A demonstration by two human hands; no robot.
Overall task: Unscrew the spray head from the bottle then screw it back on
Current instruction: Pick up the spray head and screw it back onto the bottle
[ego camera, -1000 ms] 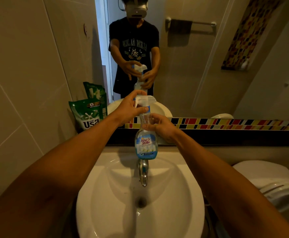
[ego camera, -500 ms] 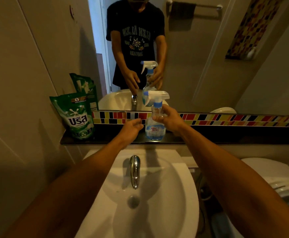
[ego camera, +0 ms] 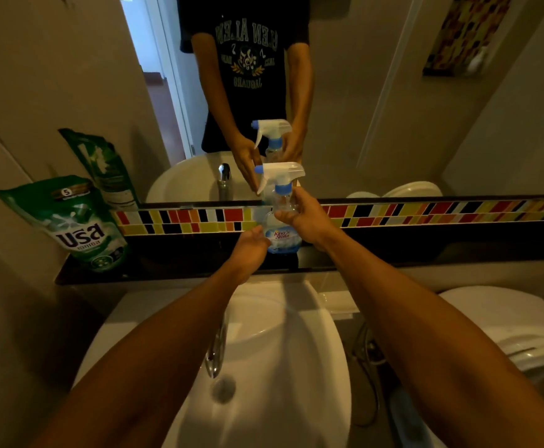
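A clear spray bottle [ego camera: 282,236] with a blue and white label stands upright on the dark ledge [ego camera: 173,263] under the mirror. Its white spray head [ego camera: 280,174] with a blue collar sits on the bottle's neck. My right hand [ego camera: 306,218] is wrapped around the bottle's upper body and neck from the right. My left hand [ego camera: 253,245] hovers just left of the bottle's base, fingers loosely curled, holding nothing; whether it touches the bottle I cannot tell.
A green detergent pouch [ego camera: 77,227] leans on the ledge's left end. Below lies a white sink [ego camera: 274,367] with a chrome tap [ego camera: 215,350]. A white toilet [ego camera: 506,328] sits at the right. The mirror [ego camera: 377,92] reflects a person's torso, the bottle and both hands.
The bottle went from above the sink to standing on the ledge. My left hand came off the spray head and dropped beside the base. My right hand kept its hold.
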